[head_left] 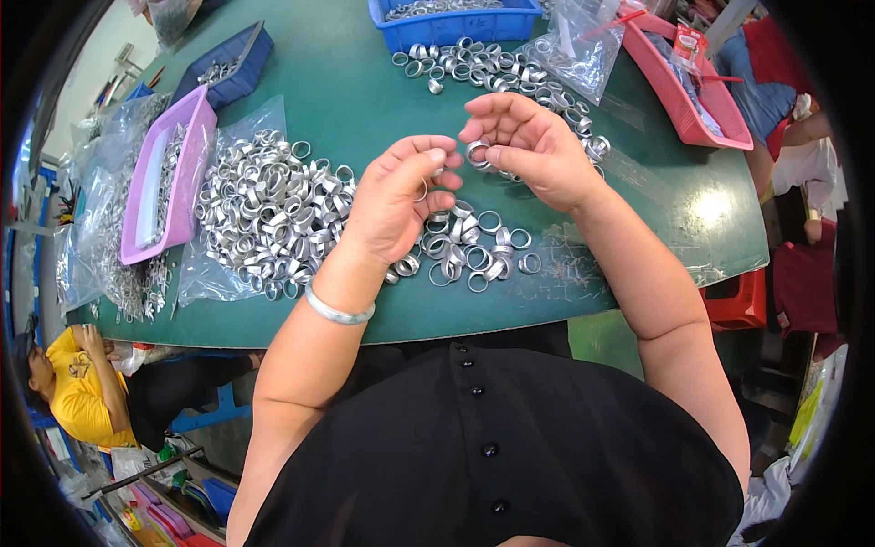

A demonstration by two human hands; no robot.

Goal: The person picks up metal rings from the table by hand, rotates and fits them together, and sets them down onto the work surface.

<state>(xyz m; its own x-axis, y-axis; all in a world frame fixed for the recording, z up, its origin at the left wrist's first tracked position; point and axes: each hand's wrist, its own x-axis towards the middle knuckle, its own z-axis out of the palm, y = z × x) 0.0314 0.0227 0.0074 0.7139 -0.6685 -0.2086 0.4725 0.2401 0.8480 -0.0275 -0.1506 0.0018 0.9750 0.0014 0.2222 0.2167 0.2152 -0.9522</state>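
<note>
My left hand (394, 193) is closed, thumb against fingers, with part of a silver metal ring (421, 191) showing between them. Close by on its right, my right hand (540, 153) pinches another silver ring (477, 153) between thumb and fingers. Both hands hover over the green table. A large heap of silver rings (273, 214) lies left of my left forearm, partly on a clear plastic bag. Below my hands is a smaller pile of rings (474, 251). Beyond my right hand, more loose rings (497, 66) spread toward the back.
A blue bin (456, 30) stands at the back, with a darker blue tray (223, 68) at the back left. Left is a pink basket (137, 214); another pink basket (729, 137) sits at right. A clear bag (583, 68) lies back right. Other people sit on both sides.
</note>
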